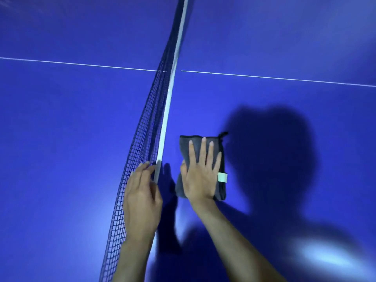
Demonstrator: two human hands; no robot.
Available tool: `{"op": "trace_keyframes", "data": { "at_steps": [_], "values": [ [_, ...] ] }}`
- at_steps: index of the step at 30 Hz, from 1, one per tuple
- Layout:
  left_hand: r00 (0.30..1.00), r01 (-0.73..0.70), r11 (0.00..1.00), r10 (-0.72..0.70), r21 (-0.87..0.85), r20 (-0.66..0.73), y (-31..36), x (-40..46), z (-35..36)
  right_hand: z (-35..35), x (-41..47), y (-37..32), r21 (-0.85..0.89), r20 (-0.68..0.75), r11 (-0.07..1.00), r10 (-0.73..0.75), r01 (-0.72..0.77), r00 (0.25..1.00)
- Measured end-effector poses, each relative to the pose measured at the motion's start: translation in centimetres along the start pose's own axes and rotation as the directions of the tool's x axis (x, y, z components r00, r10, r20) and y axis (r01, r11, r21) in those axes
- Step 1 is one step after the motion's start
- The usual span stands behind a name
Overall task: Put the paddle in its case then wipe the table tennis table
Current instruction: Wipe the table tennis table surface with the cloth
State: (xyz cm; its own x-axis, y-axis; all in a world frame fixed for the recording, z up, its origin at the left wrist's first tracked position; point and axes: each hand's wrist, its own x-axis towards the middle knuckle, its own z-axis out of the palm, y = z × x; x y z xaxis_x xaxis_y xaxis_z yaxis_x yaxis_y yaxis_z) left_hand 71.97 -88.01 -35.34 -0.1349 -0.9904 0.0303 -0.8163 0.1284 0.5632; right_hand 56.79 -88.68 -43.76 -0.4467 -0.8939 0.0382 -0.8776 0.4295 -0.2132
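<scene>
step: wiping is judged to be in hand; the paddle-and-case part is taken as done, though neither paddle nor case is seen anywhere in view.
cloth: a folded grey cloth with a dark edge, a black loop at its far right corner and a pale tag on its right side is laid flat on the blue table tennis table, just right of the net.
right hand: the right hand is pressed palm-down on the cloth, fingers straight and spread toward the far side; nothing is gripped, the cloth is only pinned.
left hand: the left hand is set on the net's white top band at the near end, fingers laid along it. Whether the band is pinched or only touched cannot be told.
next move: a sweep of the cloth along the surface beside the net is called for, with pressure kept flat and the net held off the cloth's path.
coverage: how much of the table is already wiped cannot be judged; no dust or streaks are made out.
hidden: the table's edges are cut off, both forearms run out at the bottom, and a large shadow darkens the near right surface.
</scene>
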Motion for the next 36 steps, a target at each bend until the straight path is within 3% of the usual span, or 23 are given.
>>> {"op": "trace_keyframes", "data": {
  "at_steps": [6, 14, 20, 36],
  "values": [
    [0.998, 0.054, 0.998, -0.053, -0.020, 0.014, -1.6, 0.2, -1.8, 2.1, 0.7, -7.9, 0.026, 0.008, 0.998, -0.062, 0.061, 0.998],
    [0.998, -0.018, 1.000, 0.018, -0.001, 0.056, 1.1, 0.8, 0.4, 3.1, 1.7, -4.3, 0.009, -0.023, 0.987, -0.161, 0.161, 0.987],
    [0.990, -0.120, 0.993, 0.119, 0.008, 0.080, 7.0, -0.3, 5.0, 0.2, 3.1, 5.1, 0.075, -0.009, 0.994, -0.084, 0.084, 0.996],
    [0.947, -0.245, 0.969, 0.240, -0.004, 0.215, 28.9, -6.3, 20.4, -8.1, 4.2, 39.2, 0.007, -0.064, 0.994, 0.109, -0.108, 0.992]
  ]
}}
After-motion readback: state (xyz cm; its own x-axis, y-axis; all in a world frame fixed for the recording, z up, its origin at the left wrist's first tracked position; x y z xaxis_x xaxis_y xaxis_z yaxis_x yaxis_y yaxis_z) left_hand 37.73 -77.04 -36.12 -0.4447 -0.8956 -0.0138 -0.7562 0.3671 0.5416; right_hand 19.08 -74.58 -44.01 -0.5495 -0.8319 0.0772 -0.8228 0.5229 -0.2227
